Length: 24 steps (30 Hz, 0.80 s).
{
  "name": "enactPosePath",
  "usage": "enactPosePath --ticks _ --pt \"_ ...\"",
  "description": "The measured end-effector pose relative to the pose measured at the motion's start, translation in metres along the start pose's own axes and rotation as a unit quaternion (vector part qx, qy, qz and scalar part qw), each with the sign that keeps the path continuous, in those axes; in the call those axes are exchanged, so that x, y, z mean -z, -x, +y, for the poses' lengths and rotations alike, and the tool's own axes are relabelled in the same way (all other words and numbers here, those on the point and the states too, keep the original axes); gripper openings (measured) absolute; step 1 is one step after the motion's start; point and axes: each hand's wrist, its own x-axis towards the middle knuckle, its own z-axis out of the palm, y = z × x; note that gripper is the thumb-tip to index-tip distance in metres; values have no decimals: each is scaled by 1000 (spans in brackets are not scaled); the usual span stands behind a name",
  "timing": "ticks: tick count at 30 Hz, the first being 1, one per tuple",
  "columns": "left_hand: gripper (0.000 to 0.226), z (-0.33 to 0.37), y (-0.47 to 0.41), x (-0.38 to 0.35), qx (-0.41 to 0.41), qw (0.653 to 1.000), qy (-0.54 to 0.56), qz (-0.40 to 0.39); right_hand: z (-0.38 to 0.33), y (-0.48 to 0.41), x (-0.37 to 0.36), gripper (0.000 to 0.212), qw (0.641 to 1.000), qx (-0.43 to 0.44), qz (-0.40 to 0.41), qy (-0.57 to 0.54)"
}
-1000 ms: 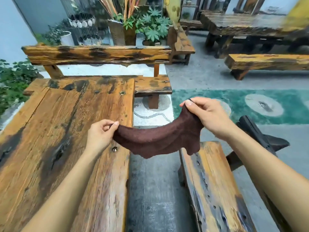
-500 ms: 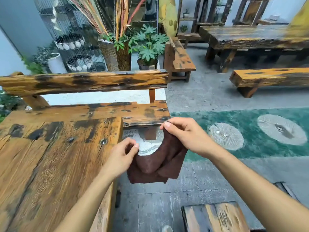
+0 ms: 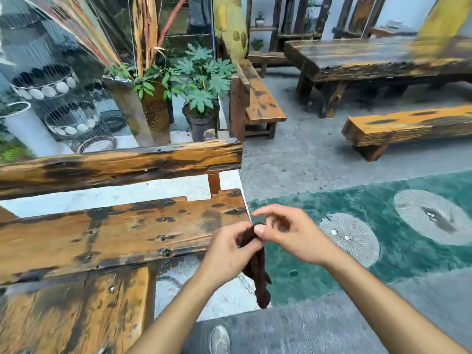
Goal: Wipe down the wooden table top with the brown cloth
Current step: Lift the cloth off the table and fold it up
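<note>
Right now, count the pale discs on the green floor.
2: the near disc beside the right hand; the far disc farther right, at the frame edge. Others may be hidden.

Dark brown cloth (image 3: 258,272), orange-black table (image 3: 76,310)

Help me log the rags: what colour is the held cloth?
The cloth is plain dark brown, seen in the head view.

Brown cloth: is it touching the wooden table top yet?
Apart. Head view: the brown cloth hangs from left hand and right hand over floor, clear of the wooden table top.
</note>
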Motion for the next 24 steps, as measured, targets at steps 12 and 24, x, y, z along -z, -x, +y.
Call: enactPosePath --ticks 12,24 --pt "29 -49 -243 66 65 998 16 -19 138 -192 49 15 973 -138 -175 51" --pt "15 -236 -429 175 161 970 -168 65 277 -477 88 22 932 -156 -279 174"
